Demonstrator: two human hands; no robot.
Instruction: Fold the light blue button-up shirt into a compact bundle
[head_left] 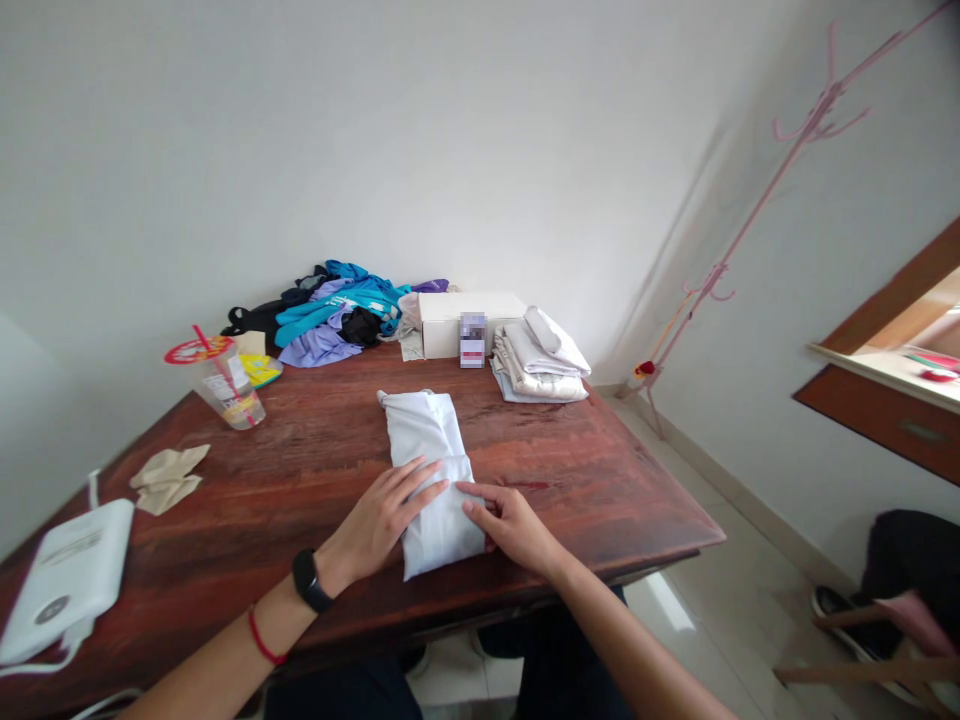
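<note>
A long, narrow bundle of folded white cloth [426, 425] lies on the wooden table before me, its near part doubled over into a second layer. My left hand [394, 503] rests flat on the left side of that layer, fingers stretched out and slightly spread. From the right, my right hand [510, 520] touches the cloth's right edge. Its index finger and thumb are extended on top and apart, while the other fingers are partly hidden beside the edge. What garment the cloth is, I cannot tell.
Behind the cloth stand a white box [442, 325], a propped phone [472, 342] and a stack of folded white clothes [544, 360]. Heaped clothes [337, 310] lie back left. A plastic cup [229, 385], crumpled tissue [169, 478] and white power bank [71, 570] are left.
</note>
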